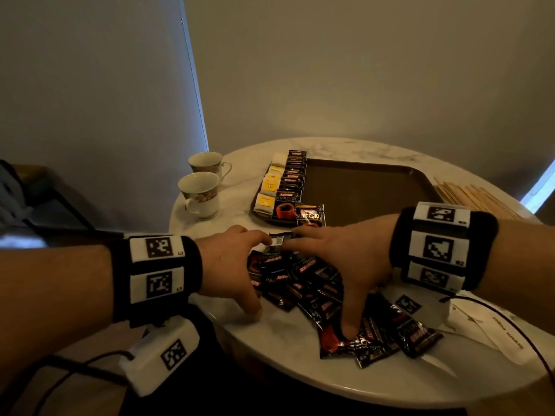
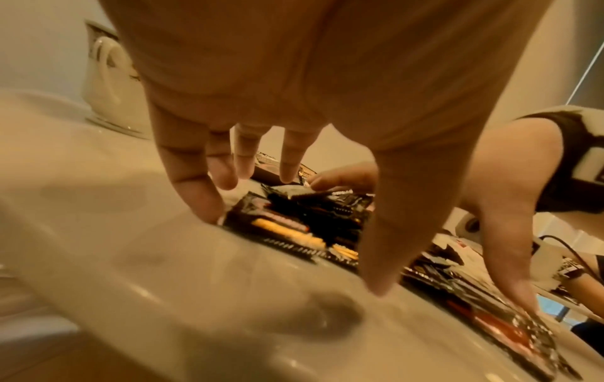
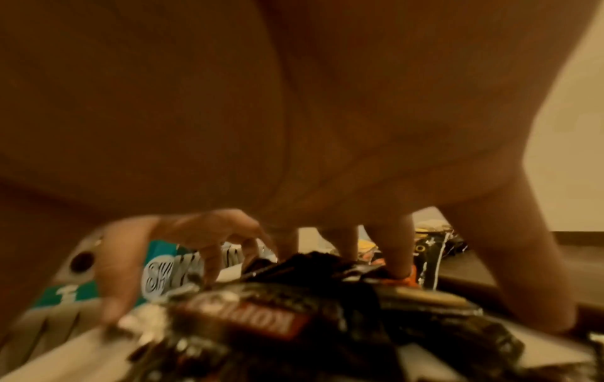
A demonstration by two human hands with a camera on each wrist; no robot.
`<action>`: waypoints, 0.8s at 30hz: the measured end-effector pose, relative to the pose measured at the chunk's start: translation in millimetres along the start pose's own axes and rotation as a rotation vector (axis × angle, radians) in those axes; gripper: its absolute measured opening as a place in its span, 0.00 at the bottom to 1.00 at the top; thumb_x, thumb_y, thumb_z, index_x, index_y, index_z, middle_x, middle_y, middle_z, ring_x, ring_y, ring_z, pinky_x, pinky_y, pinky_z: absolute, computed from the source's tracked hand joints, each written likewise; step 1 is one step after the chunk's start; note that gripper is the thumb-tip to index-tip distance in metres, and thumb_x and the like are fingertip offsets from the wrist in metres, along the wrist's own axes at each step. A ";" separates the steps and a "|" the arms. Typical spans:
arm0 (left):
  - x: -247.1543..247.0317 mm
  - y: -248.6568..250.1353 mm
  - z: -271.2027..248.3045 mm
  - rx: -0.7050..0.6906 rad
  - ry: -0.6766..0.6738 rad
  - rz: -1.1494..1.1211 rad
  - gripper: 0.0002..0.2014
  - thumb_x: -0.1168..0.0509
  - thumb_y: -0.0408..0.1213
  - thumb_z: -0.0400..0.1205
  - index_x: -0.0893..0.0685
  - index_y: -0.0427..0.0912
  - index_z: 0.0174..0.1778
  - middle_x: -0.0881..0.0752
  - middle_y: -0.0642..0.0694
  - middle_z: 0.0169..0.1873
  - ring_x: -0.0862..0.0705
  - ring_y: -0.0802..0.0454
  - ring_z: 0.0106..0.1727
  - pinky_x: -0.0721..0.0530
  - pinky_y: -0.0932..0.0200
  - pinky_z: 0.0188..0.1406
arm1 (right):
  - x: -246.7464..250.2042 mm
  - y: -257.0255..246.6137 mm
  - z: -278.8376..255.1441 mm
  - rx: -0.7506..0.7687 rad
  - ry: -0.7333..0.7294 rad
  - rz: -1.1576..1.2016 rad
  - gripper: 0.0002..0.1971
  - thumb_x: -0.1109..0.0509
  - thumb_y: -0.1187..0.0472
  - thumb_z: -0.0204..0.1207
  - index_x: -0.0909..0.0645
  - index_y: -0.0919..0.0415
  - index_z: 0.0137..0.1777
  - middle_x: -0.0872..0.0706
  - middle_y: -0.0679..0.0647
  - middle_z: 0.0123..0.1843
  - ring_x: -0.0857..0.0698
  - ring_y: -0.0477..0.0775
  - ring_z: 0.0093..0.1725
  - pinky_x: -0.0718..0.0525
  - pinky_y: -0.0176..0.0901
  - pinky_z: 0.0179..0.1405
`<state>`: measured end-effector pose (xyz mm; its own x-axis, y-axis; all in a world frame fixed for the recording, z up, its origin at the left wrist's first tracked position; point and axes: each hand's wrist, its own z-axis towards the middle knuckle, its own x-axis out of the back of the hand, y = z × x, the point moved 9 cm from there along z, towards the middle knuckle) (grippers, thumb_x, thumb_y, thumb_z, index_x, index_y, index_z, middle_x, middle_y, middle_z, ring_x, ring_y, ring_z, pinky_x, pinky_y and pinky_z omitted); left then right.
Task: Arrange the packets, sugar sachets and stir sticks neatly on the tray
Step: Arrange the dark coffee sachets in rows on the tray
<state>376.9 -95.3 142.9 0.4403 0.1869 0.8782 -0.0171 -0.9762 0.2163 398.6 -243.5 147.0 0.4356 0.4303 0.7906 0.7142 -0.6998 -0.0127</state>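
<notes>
A loose pile of black coffee packets (image 1: 303, 283) lies on the round marble table (image 1: 285, 364), in front of the brown tray (image 1: 366, 190). My left hand (image 1: 258, 274) brackets the pile's left side, fingers spread and thumb on the table. My right hand (image 1: 327, 280) lies spread over the pile, its thumb pressing a packet near the front. Both index fingers touch a packet (image 1: 277, 240) at the pile's far end. Along the tray's left edge run a row of coffee packets (image 1: 292, 181) and a row of yellow and white sachets (image 1: 268, 187). Wooden stir sticks (image 1: 468, 196) lie right of the tray.
Two floral teacups (image 1: 199, 195) (image 1: 207, 162) stand at the table's left rim. One coffee packet (image 1: 309, 216) leans on the tray's front edge. White printed paper sleeves (image 1: 492, 331) lie at the right front. Walls close in behind the table.
</notes>
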 end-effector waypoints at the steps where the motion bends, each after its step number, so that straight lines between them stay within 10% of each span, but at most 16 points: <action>1: -0.5 1.7 1.1 -0.003 0.009 -0.006 0.58 0.12 0.51 0.63 0.38 0.63 0.86 0.31 0.54 0.76 0.22 0.50 0.70 0.15 0.49 0.70 | -3.3 -4.0 3.2 0.003 -0.001 -0.027 0.69 0.12 0.36 0.56 0.61 0.29 0.87 0.61 0.39 0.91 0.46 0.59 0.89 0.30 0.68 0.82; 7: 8.0 3.6 12.4 -0.019 0.151 -0.165 0.45 0.13 0.40 0.65 0.27 0.54 0.77 0.17 0.52 0.66 0.13 0.53 0.57 0.09 0.51 0.59 | 28.0 -19.8 16.2 0.071 0.301 0.045 0.46 0.15 0.43 0.66 0.34 0.40 0.81 0.22 0.44 0.74 0.21 0.50 0.69 0.17 0.52 0.69; 15: 19.8 -11.2 16.7 0.005 0.294 -0.319 0.30 0.16 0.46 0.68 0.20 0.54 0.64 0.14 0.55 0.56 0.12 0.57 0.50 0.09 0.54 0.55 | 34.2 -17.2 26.1 0.046 0.414 0.002 0.49 0.17 0.31 0.61 0.36 0.39 0.79 0.23 0.42 0.66 0.20 0.46 0.58 0.16 0.44 0.54; 24: 45.1 -20.6 26.3 -0.031 0.460 -0.731 0.19 0.16 0.47 0.71 0.12 0.48 0.54 0.07 0.50 0.42 0.06 0.56 0.41 0.06 0.52 0.49 | 61.2 10.7 18.0 -0.032 0.619 0.255 0.21 0.26 0.43 0.77 0.24 0.41 0.69 0.15 0.43 0.50 0.15 0.45 0.46 0.12 0.47 0.47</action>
<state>420.7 -69.6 166.8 -0.0571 0.7996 0.5978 0.1014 -0.5911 0.8002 442.7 -214.4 184.3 0.1875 -0.1505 0.9707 0.6095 -0.7571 -0.2352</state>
